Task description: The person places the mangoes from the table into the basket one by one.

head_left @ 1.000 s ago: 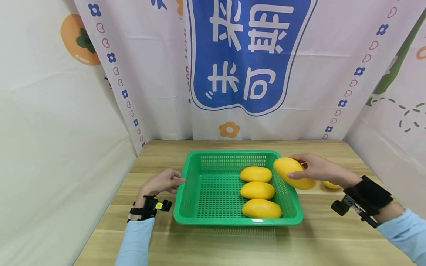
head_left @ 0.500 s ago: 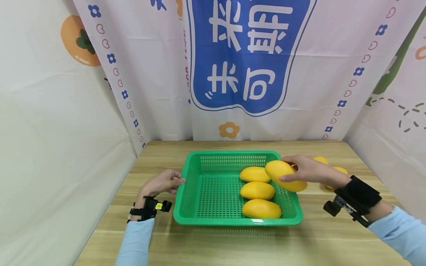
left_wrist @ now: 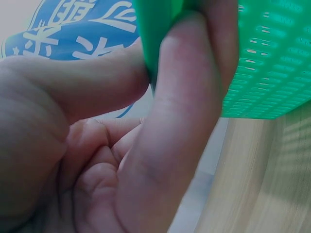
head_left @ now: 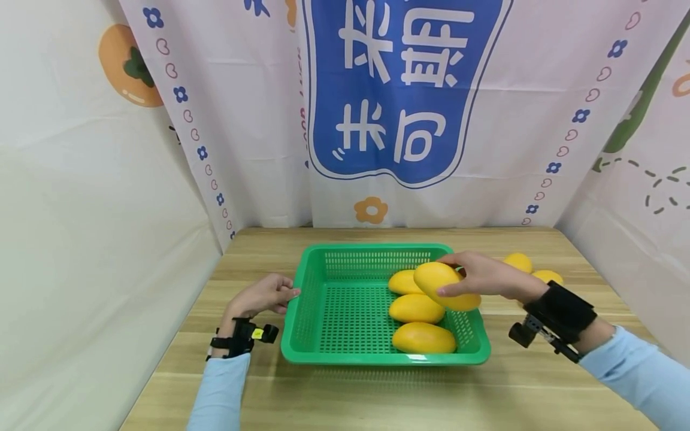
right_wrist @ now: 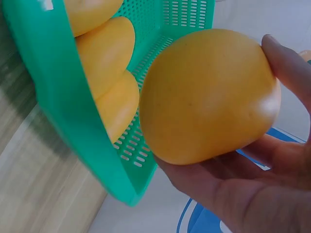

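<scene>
1. Head: The right hand (head_left: 482, 274) grips the held mango (head_left: 446, 288) above the right side of the basket (head_left: 366, 359). Three mangoes (head_left: 417, 309) lie in a row inside, along that side; two loose mangoes (head_left: 518, 261) lie on the table (head_left: 507, 383), beyond the right wrist. The left hand (head_left: 264, 294) is at the basket's left rim. The step in hand looks like bringing this mango in.
2. Left wrist: Thumb and finger pinch the rim from either side, probably to steady it.
3. Right wrist: Thumb and fingers curl round the held mango; whether it touches the row, I cannot tell. The next move seems to call for lowering it clear of that row, then loosening the fingers.
</scene>
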Demonstrator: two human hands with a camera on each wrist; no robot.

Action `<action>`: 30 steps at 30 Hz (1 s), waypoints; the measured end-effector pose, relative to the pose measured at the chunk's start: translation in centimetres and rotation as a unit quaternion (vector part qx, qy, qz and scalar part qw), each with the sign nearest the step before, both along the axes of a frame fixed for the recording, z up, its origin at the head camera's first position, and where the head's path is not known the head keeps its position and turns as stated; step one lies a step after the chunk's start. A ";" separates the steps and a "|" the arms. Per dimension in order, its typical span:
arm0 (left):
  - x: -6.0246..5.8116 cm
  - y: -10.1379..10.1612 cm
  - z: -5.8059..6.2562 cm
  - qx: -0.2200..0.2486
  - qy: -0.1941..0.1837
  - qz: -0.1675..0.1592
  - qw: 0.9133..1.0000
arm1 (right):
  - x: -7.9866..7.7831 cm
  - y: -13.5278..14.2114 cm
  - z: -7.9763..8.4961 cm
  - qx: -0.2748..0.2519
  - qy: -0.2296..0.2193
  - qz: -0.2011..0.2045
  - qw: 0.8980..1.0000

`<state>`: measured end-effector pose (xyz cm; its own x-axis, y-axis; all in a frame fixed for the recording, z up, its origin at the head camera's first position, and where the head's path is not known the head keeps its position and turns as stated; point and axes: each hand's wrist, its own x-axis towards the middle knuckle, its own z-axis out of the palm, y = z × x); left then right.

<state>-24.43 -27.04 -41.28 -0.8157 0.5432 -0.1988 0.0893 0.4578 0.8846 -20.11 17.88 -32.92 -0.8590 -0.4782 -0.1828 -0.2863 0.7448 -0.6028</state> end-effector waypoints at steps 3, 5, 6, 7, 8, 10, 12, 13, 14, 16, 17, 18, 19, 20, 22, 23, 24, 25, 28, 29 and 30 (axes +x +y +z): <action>0.0 -0.1 -0.1 0.001 -0.001 0.001 1.000 | -0.1 -0.8 0.2 0.002 0.001 0.010 1.000; 0.1 -0.1 -0.1 0.002 0.000 0.001 1.000 | -0.2 -1.3 0.3 0.001 0.000 0.016 1.000; 0.1 -0.1 -0.1 0.002 0.001 0.001 1.000 | -0.3 -1.5 0.3 0.001 -0.001 0.017 1.000; 0.1 -0.1 -0.1 0.003 0.001 0.001 1.000 | -0.3 -1.8 0.3 0.001 -0.002 0.019 1.000; 0.1 -0.1 -0.1 0.004 0.001 0.001 1.000 | -0.4 -2.0 0.3 -0.001 -0.003 0.021 1.000; 0.1 -0.1 -0.1 0.003 0.003 0.003 1.000 | -0.6 -2.5 0.3 -0.005 -0.006 0.027 1.000; 0.1 0.0 -0.1 0.001 0.005 0.004 1.000 | -0.7 -2.9 0.2 -0.008 -0.006 0.033 0.999; 0.0 0.0 -0.1 -0.001 0.007 0.004 1.000 | -0.8 -3.1 0.2 -0.010 -0.007 0.035 0.999; 0.0 0.0 -0.1 -0.003 0.009 0.005 1.000 | -0.8 -3.3 0.1 -0.011 -0.008 0.038 0.999; 0.0 0.0 -0.1 -0.006 0.011 0.003 1.000 | -0.9 -3.6 0.0 -0.013 -0.009 0.041 0.999; 0.0 0.1 -0.1 -0.008 0.012 0.002 1.000 | -0.9 -3.7 -0.1 -0.016 -0.010 0.042 0.999; 0.0 0.1 -0.1 -0.009 0.012 0.001 1.000 | -0.9 -3.8 -0.2 -0.017 -0.010 0.044 0.999; 0.0 0.1 0.0 -0.009 0.012 0.002 1.000 | -0.9 -3.9 -0.2 -0.018 -0.011 0.045 0.999; 0.0 0.1 0.0 -0.009 0.011 0.001 1.000 | -1.0 -4.0 -0.3 -0.019 -0.010 0.046 0.999; 0.0 0.1 0.0 -0.009 0.009 -0.001 1.000 | -1.0 -4.2 -0.3 -0.018 -0.009 0.048 0.999; 0.0 0.0 0.0 -0.008 0.008 0.000 1.000 | -1.0 -4.3 -0.4 -0.018 -0.008 0.048 0.999; 0.0 0.0 0.0 -0.007 0.008 0.000 1.000 | -1.0 -4.4 -0.4 -0.016 -0.006 0.049 0.999; -0.1 0.0 0.0 -0.007 0.007 -0.001 1.000 | -1.0 -4.6 -0.3 -0.015 -0.005 0.050 0.999; 0.0 0.0 0.1 -0.006 0.004 0.001 1.000 | -1.0 -5.0 -0.3 -0.009 -0.002 0.053 0.999; 0.0 0.0 0.1 -0.006 0.003 0.000 1.000 | -1.0 -5.1 -0.3 -0.008 -0.002 0.055 0.998; 0.0 0.0 0.1 -0.005 0.003 0.000 1.000 | -1.0 -5.2 -0.3 -0.006 -0.001 0.057 0.998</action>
<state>-24.47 -27.02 -41.20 -0.8170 0.5409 -0.1999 0.0939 0.4667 0.8794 -21.13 12.66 -33.17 -0.7988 -0.5745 -0.1784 -0.3666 0.7001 -0.6127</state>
